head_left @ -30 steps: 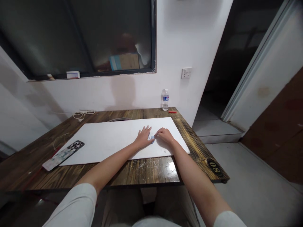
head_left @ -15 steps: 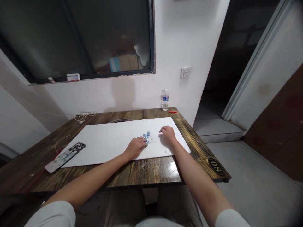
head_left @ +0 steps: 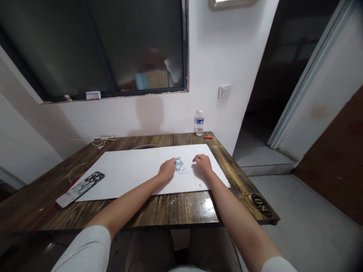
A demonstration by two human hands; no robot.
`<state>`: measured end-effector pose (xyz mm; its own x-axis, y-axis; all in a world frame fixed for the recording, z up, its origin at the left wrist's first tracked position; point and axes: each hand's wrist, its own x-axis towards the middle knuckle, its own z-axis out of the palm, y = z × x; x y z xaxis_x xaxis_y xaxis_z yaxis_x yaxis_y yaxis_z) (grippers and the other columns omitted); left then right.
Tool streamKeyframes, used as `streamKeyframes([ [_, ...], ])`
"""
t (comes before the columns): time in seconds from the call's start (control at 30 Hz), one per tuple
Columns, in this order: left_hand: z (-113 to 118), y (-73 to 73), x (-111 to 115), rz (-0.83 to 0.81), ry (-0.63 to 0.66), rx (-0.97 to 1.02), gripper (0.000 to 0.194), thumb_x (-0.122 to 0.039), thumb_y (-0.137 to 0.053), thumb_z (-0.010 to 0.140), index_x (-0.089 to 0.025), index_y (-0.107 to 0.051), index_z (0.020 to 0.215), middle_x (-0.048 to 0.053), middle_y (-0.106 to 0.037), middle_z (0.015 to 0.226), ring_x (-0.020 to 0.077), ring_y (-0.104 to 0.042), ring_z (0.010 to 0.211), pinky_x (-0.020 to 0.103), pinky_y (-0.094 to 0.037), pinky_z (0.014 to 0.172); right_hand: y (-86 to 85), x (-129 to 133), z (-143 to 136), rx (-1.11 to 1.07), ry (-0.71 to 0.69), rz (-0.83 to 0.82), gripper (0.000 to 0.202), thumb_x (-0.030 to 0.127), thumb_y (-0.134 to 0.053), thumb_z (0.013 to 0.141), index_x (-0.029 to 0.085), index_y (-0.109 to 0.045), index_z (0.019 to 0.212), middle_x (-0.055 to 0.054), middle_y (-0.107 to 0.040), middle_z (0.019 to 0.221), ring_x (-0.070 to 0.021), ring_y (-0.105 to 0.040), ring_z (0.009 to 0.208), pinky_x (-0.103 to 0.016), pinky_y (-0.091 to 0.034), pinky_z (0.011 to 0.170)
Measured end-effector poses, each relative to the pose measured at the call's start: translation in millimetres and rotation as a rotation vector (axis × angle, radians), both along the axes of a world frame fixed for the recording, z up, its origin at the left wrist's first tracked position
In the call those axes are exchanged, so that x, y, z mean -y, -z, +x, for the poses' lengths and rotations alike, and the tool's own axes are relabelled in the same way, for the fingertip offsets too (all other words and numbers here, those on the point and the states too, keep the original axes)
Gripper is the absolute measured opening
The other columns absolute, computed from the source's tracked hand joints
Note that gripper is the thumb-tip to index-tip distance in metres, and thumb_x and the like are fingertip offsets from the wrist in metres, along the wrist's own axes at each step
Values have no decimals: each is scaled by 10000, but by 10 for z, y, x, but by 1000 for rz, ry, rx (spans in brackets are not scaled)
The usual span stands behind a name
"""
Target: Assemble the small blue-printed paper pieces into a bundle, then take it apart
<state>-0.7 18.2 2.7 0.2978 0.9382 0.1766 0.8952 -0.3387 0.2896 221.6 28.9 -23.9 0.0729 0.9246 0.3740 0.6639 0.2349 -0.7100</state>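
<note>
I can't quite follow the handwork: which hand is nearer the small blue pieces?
The left hand, close beside the small blue pieces; the right hand is farther off.

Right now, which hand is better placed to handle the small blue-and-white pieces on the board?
Probably the left hand: it is close beside the small pieces, perhaps touching them. The right hand is apart, with white board showing between.

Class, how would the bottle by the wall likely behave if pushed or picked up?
The bottle would probably tip if pushed high up, as it stands upright, tall and narrow. Once down, its rounded sides suggest it might roll. Looking like clear plastic, it may flex when gripped.
</note>
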Motion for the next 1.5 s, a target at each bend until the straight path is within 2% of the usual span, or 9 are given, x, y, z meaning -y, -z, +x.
streamKeyframes([
  [0.17, 258, 119, 82, 34, 335, -130, 551, -495, -478, 911, -248, -476, 1403, 74, -451, 1486, 320, -348, 1394, 515, -298, 1108, -16, -23, 10, 51, -1, 15, 313, 138, -459, 744, 198, -766, 732, -47, -704, 789, -178, -602, 805, -256, -396, 774],
  [0.4, 56, 136, 323, 267, 580, -195, 319, -278, -403, 978, -252, -646, 1183, 53, -648, 1270, 237, -439, 1343, 484, -300, 1091, -10, -29, 16, 83, -7, 35, 309, 136, -465, 754, 195, -767, 725, -56, -694, 758, -190, -596, 793, -269, -391, 754],
  [0.6, -363, 130, 429, 357, 538, -226, 251, -276, -462, 966, -219, -706, 980, 66, -714, 1089, 215, -628, 1050, 369, -471, 849, 17, -12, 16, 45, 11, 30, 308, 146, -462, 744, 186, -767, 727, -59, -689, 768, -185, -591, 783, -265, -390, 744],
  [0.77, -557, 104, 401, 295, 304, -214, 262, -253, -444, 956, -222, -688, 1047, 83, -688, 1139, 221, -632, 1042, 375, -493, 889, 62, -18, -12, 34, -30, -19, 329, 152, -455, 738, 200, -780, 744, -47, -695, 786, -172, -593, 787, -245, -400, 756],
  [0.93, -447, 85, 254, 148, 178, -145, 330, -344, -425, 954, -195, -597, 1194, 112, -613, 1279, 253, -541, 1228, 395, -437, 1013, 70, -30, -32, 65, -76, -43, 331, 153, -466, 747, 212, -791, 770, -44, -703, 800, -170, -600, 855, -234, -410, 801],
  [1.1, -142, 84, 48, -9, 120, -185, 598, -530, -427, 922, -167, -437, 1398, 175, -356, 1525, 366, -258, 1432, 554, -253, 1116, 38, -7, -44, -9, -174, -65, 323, 139, -476, 722, 220, -788, 734, -19, -729, 766, -172, -628, 833, -234, -435, 769],
  [1.2, 88, 84, -42, -65, 168, -187, 700, -588, -407, 911, -181, -336, 1477, 166, -281, 1565, 380, -185, 1453, 590, -185, 1125, 34, -5, -44, -98, -223, -55, 313, 156, -468, 707, 218, -772, 670, -13, -726, 720, -173, -640, 797, -241, -445, 764],
  [1.3, 275, 80, -81, -70, 271, -171, 728, -615, -412, 900, -223, -297, 1503, 131, -262, 1579, 373, -166, 1460, 613, -157, 1124, 33, -21, -12, -181, -149, -6, 302, 186, -450, 682, 210, -747, 631, -16, -718, 705, -177, -636, 791, -251, -442, 765],
  [1.5, 239, 56, 40, 23, 594, -184, 490, -490, -466, 923, -301, -508, 1374, 50, -489, 1458, 306, -270, 1437, 578, -133, 1145, -19, -1, 67, -388, 78, 67, 311, 249, -392, 665, 202, -692, 596, -20, -700, 673, -180, -611, 707, -259, -433, 672],
])
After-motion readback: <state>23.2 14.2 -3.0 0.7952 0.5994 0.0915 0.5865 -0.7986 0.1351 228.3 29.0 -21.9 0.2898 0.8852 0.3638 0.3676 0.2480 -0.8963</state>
